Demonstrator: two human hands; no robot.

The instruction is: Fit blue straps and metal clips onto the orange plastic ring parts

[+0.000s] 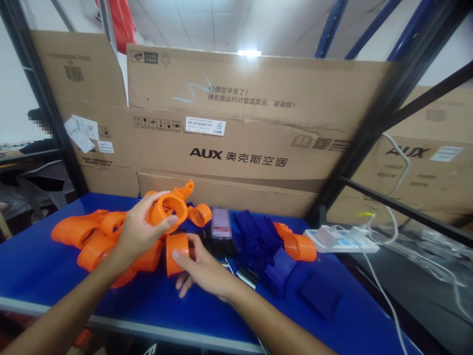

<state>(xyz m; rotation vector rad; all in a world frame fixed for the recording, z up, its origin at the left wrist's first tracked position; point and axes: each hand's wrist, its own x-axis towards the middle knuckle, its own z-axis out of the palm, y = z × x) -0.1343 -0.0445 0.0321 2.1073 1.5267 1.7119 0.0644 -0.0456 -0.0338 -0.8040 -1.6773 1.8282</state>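
Your right hand [201, 268] rests low on the blue table [44, 276], thumb and fingers closed around an orange sleeve [177, 252] that stands at the near edge of the orange pile [92, 236]. Just above and behind it, your left hand [138, 231] is clamped on an orange ring part [169, 207], lifted clear of the table with its open mouth turned toward you. It looks like you are picking two pieces out to bring together; the next move would call for lining the sleeve up square with the ring's opening. Right of your hands lies a heap of dark blue pieces [262, 241] with another orange part [297, 245] beside it, then a white power strip [340, 239]. Cardboard boxes [240, 143] stand behind.
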